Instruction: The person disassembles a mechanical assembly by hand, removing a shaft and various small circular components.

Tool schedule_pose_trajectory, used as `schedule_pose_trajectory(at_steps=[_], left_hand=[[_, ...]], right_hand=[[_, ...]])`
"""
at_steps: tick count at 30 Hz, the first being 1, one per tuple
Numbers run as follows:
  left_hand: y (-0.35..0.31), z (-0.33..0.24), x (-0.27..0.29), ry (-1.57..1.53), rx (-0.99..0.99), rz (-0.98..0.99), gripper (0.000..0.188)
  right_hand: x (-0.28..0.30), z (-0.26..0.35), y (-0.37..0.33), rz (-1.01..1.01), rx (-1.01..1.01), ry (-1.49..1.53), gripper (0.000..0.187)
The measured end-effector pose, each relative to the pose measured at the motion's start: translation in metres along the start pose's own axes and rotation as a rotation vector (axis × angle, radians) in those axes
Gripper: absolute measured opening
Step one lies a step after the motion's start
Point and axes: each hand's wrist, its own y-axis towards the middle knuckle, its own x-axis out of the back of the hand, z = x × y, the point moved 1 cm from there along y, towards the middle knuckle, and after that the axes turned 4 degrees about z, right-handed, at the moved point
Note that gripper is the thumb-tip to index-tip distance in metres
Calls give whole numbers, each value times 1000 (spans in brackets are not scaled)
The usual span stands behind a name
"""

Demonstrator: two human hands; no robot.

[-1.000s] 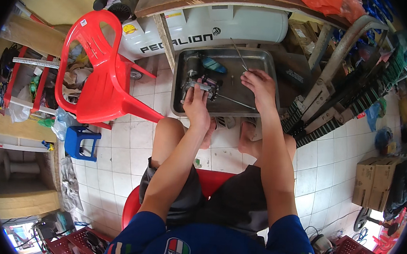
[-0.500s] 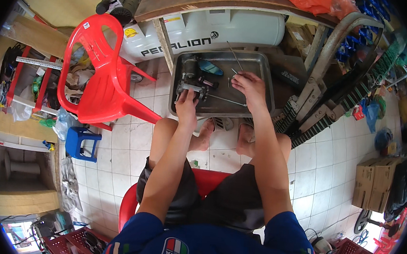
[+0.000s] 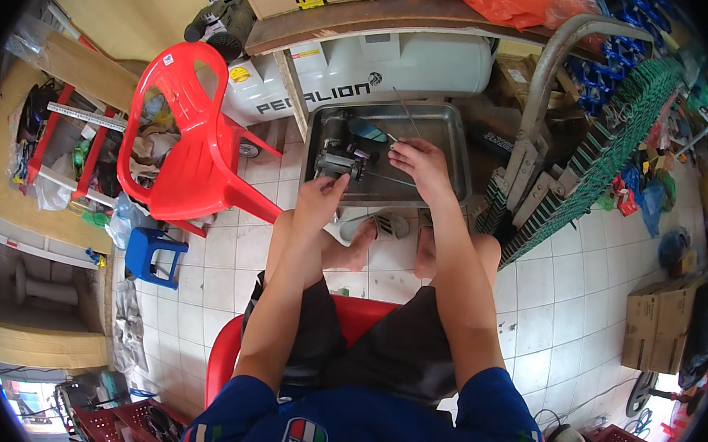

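A shallow dark metal tray [image 3: 463, 151] lies on the floor before my knees. In its left half is a metal motor assembly [image 3: 338, 165] with a cylindrical body. My left hand [image 3: 320, 202] is at the assembly's near end, thumb and fingers closed against its edge. Over the middle of the tray, my right hand [image 3: 421, 171] is pinched closed, and a small thing at its fingertips is too little to name. Beyond it a thin rod [image 3: 406, 113] slants up past the tray's far rim. A blue oval piece [image 3: 367, 131] lies behind the assembly.
A red plastic chair [image 3: 184, 162] and a small blue stool [image 3: 156, 255] stand to the left. Behind the tray are a white tank [image 3: 433, 65] and a wooden shelf [image 3: 445, 20]. A metal frame with green netting [image 3: 591, 165] leans at the right, near cardboard boxes [image 3: 658, 324].
My left hand has drawn back from the top of the motor assembly to its near edge. The right hand has shifted slightly left and nearer. The whole view has tilted a little.
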Motion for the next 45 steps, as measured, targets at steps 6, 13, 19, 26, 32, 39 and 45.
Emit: schedule_pose_trajectory(at_steps=[6, 13, 19, 26, 32, 39, 45], left_hand=[[-3, -76, -19, -73, -537, 26, 34], [40, -97, -17, 13, -410, 226, 31], [59, -74, -17, -383, -298, 264, 32], [70, -45, -14, -1062, -240, 344, 26], [68, -38, -5, -899, -247, 375, 29], [63, -37, -8, -763, -181, 407, 31], [63, -41, -9, -635, -158, 380, 33]], right_hand=[[-19, 6, -5, 149, 15, 134, 25], [-20, 19, -3, 130, 77, 5, 30], [-23, 36, -2, 92, 120, -152, 31], [-35, 47, -5, 110, 143, -259, 28], [-47, 42, -7, 132, 207, -314, 26], [-44, 38, -10, 95, 178, -491, 21], [-41, 38, -11, 50, 271, -652, 20]])
